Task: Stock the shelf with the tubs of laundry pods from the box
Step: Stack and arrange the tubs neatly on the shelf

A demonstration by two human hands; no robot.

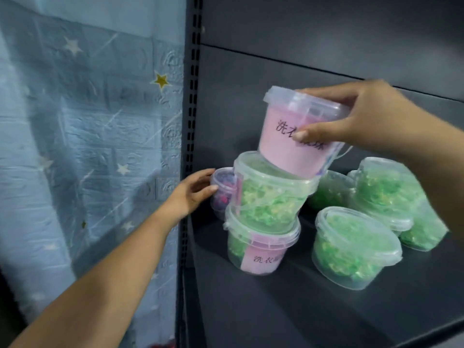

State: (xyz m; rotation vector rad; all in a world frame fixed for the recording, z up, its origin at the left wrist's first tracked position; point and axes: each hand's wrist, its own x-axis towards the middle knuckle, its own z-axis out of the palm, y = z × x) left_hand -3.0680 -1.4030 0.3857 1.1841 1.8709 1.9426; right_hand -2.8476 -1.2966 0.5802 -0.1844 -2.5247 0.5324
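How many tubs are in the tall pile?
3: bottom tub on the shelf, middle tub on it, top tub tilted in the right hand. More may hide behind.

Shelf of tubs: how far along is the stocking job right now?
Partly done. Several green tubs already stand on the shelf, two stacked at the left. In hand: the right hand grips a pink tub, tilted over that stack, while the left hand touches a purple tub behind it. Left: the box is out of view, so the remaining count is unknown.
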